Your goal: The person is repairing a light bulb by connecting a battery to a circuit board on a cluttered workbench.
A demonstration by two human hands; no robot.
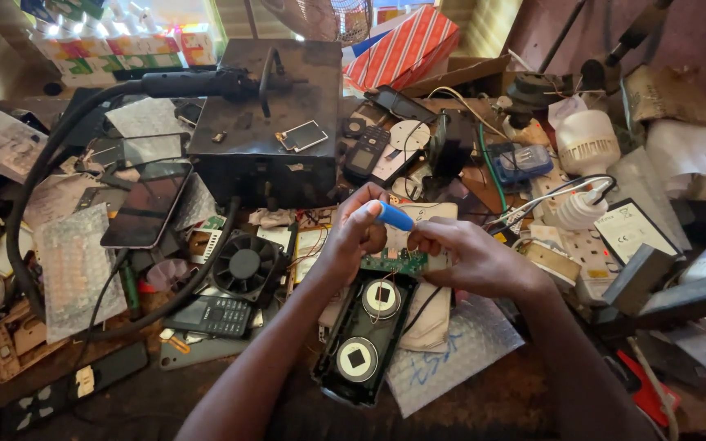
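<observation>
Head view: the left hand [351, 237] is closed around a blue-handled tool [394, 216], its handle pointing toward two o'clock. The right hand [469, 257] pinches a green circuit board [395, 262], which sits at twelve o'clock above the open black speaker housing [363, 336]; whether the tool tip touches the board is hidden. A small black fan [244, 265] lies at nine o'clock from the hands.

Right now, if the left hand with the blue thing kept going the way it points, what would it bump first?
The left hand points its blue cylinder toward the right hand. It would probably meet those fingers first, just above the green circuit board. Depth is hard to judge here.
</observation>
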